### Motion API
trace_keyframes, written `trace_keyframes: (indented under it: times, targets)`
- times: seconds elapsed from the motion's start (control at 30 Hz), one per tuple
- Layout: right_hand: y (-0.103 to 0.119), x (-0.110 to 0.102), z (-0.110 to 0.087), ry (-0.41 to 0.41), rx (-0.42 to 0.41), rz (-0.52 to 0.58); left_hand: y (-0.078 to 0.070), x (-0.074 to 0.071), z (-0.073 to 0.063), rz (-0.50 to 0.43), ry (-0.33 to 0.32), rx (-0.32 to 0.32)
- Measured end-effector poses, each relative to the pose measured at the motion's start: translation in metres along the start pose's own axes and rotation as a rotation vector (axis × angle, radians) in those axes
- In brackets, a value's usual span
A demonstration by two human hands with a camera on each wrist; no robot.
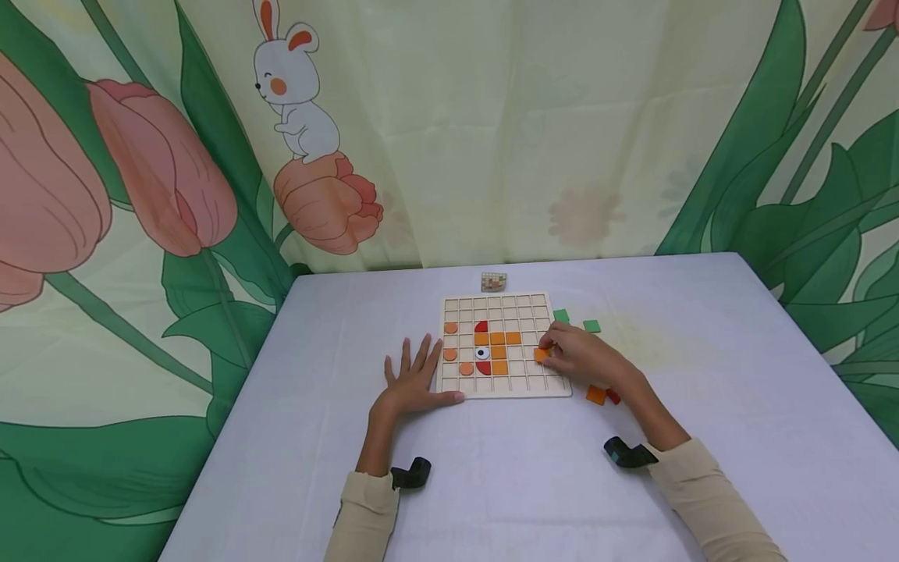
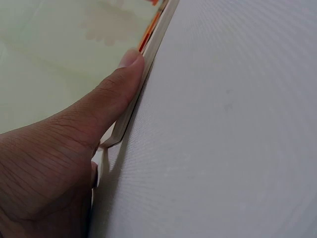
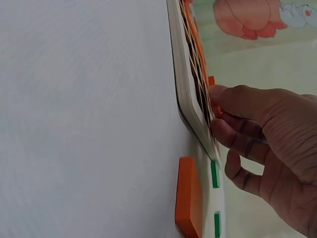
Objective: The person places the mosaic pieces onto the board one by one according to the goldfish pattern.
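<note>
A pale wooden grid board (image 1: 520, 383) lies on the white-covered table. My left hand (image 1: 410, 388) is spread at its lower left corner, the thumb along the front edge and the fingers at the left side. In the left wrist view the thumb (image 2: 111, 91) rests against the board's edge. Between thumb and fingertips my right hand (image 1: 586, 355) pinches an orange square tile (image 1: 541, 355) over the board's right-hand columns. Seated in the grid are several orange squares (image 1: 498, 353), light orange discs (image 1: 450, 354), red quarter-round pieces (image 1: 481, 327) and an eye piece (image 1: 481, 353).
Right of the board lie green tiles (image 1: 592, 326), another orange tile (image 1: 595, 395) and a red piece (image 1: 613, 396). A small patterned card (image 1: 494, 282) sits behind the board. A printed curtain (image 1: 492, 140) hangs along the table's far edge.
</note>
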State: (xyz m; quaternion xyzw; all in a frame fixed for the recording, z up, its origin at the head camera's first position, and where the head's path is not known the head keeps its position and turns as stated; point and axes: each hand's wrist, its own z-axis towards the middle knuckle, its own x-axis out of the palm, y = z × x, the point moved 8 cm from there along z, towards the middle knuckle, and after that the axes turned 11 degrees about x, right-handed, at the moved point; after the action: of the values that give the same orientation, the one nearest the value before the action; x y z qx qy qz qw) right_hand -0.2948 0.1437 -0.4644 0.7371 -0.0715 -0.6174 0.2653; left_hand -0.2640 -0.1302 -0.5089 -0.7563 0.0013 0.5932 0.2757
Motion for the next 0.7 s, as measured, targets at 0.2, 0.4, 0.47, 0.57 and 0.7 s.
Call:
trace_keyframes:
  times: [0.2, 0.4, 0.47, 0.57, 0.7]
  targets:
    - [0.015, 0.006, 0.007, -0.011, -0.072, -0.021, -0.001, -0.001, -0.001, -0.004, -0.002, -0.001]
    - [0.026, 0.011, 0.012, -0.027, -0.107, -0.058, -0.002, -0.001, -0.001, -0.004, -0.006, 0.000]
    - [0.029, 0.012, 0.013, -0.032, -0.112, -0.065, -0.002, -0.001, -0.001, -0.003, -0.005, -0.001]
    - [0.033, 0.012, 0.014, -0.044, -0.123, -0.062, -0.001, 0.000, -0.001, 0.002, -0.004, -0.002]
    - [0.035, 0.014, 0.017, -0.048, -0.120, -0.064, 0.000, 0.000, -0.001, 0.008, -0.001, -0.005]
